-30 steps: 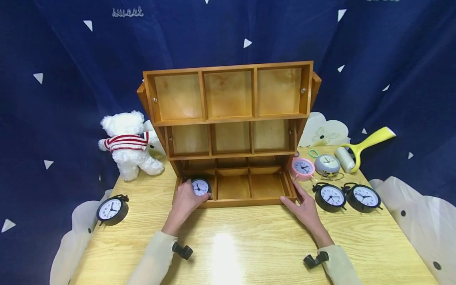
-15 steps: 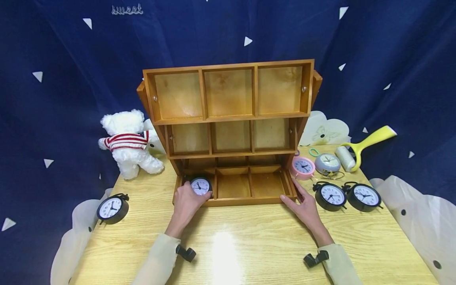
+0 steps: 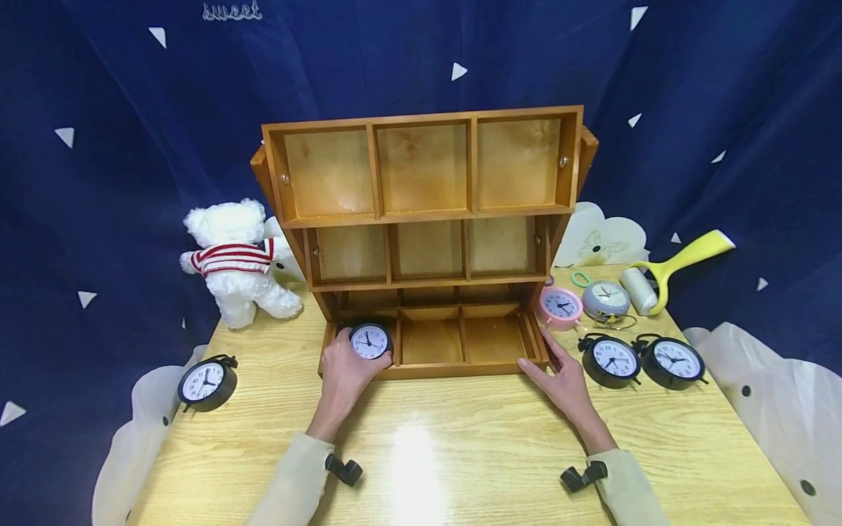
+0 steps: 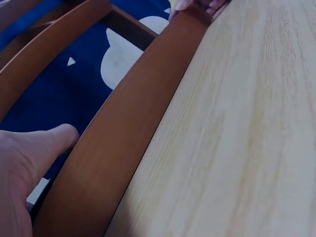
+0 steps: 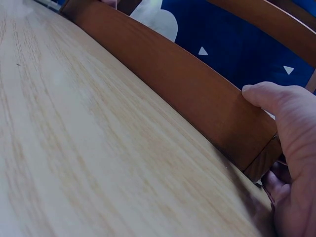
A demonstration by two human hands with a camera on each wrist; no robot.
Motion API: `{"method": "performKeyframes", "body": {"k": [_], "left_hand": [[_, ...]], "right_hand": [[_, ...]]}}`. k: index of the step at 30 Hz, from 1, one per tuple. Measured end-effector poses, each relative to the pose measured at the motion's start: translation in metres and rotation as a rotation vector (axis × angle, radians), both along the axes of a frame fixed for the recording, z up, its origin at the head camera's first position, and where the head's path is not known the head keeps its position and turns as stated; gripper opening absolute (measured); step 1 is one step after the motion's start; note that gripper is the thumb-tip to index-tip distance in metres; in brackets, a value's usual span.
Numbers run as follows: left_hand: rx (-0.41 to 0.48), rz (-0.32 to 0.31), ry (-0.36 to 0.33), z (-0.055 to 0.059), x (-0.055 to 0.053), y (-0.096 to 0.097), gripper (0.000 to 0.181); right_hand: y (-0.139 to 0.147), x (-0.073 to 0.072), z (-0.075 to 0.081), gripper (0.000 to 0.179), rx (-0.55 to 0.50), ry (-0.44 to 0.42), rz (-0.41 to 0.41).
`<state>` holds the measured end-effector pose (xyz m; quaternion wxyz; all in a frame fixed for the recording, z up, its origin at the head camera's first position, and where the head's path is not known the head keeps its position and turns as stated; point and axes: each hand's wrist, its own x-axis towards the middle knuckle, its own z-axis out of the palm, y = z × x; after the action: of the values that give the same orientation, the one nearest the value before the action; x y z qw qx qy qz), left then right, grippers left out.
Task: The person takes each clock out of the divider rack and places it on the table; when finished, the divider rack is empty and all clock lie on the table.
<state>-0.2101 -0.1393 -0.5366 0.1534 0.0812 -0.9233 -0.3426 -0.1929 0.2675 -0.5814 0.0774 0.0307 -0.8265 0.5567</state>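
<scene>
A brown wooden tiered shelf (image 3: 425,216) with divided compartments stands on the table. In its bottom left compartment lies a round black alarm clock (image 3: 370,342), white face up. My left hand (image 3: 345,369) holds this clock, thumb at its lower right edge and fingers around its left side; the fingertips are hidden. The left wrist view shows the left thumb (image 4: 54,140) just behind the front board. My right hand (image 3: 559,376) grips the shelf's bottom right corner. Its thumb (image 5: 261,94) lies on the front board's top edge, with the other fingers along the outer side.
Right of the shelf are a pink clock (image 3: 560,307), a grey clock (image 3: 605,299), two black alarm clocks (image 3: 612,361) and a yellow-handled lint roller (image 3: 684,263). On the left are a white teddy bear (image 3: 233,263) and another black alarm clock (image 3: 207,383).
The clock and my left hand have shifted very slightly within the compartment, the clock face turning a little. My right hand stays at the shelf corner. The view has tilted slightly.
</scene>
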Motion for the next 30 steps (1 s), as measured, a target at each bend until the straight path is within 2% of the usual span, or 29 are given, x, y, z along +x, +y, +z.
{"method": "performKeyframes", "body": {"k": [7,11,19,25,30], "left_hand": [[0.065,-0.017,0.024,0.0,-0.001,-0.004,0.083],[0.088,-0.027,0.037,0.005,0.0,-0.006,0.081],[0.12,-0.036,0.094,0.026,0.006,-0.009,0.077],[0.116,-0.049,0.122,0.046,0.018,-0.015,0.076],[0.106,-0.045,0.117,0.06,0.03,-0.024,0.076]], "right_hand": [[0.0,-0.002,-0.003,0.083,-0.006,0.003,-0.008],[0.0,-0.003,-0.004,0.083,0.007,0.002,-0.013],[-0.002,-0.002,-0.003,0.084,0.006,-0.005,-0.011],[-0.001,-0.002,-0.004,0.083,0.022,-0.001,-0.019],[0.001,-0.002,-0.003,0.083,0.026,0.003,-0.018]]}}
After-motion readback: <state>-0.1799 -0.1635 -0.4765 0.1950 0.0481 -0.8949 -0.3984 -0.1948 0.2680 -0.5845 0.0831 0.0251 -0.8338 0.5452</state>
